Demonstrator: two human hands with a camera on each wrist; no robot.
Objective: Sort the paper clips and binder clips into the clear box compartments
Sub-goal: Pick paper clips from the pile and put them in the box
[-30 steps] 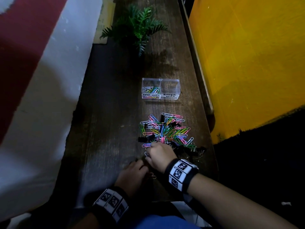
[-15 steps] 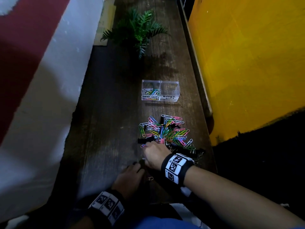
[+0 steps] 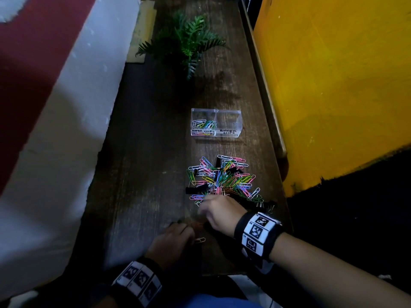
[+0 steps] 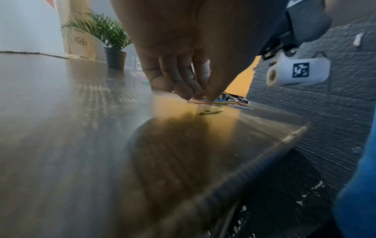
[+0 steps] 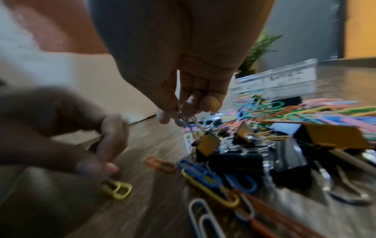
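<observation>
While the right hand [image 3: 219,213] hangs over the near edge of the pile of clips [image 3: 224,181], its grip is clamped on the wire handles of a small binder clip [image 5: 206,145], thumb and fingertips [image 5: 210,102] pinched together in the right wrist view; motion blur softens the clip's outline there, and the head view hides it under the hand. The left hand [image 3: 171,241] sits at about seven o'clock from the right one, low on the counter [image 3: 144,174], fingers curled down toward the wood. Its grip seems pinched on a thin orange paper clip [image 4: 198,101], though blur keeps that uncertain. A yellow paper clip [image 4: 211,110] lies loose just beside those fingertips. The clear box [image 3: 216,122] stands at twelve o'clock from the pile, well apart from both hands; its left compartment holds coloured paper clips, and the right one shows none. The handwritten labels are smeared in the wrist view. A potted fern [image 3: 184,41] stands farther off at twelve o'clock, its pot hidden by fronds in the head view.
</observation>
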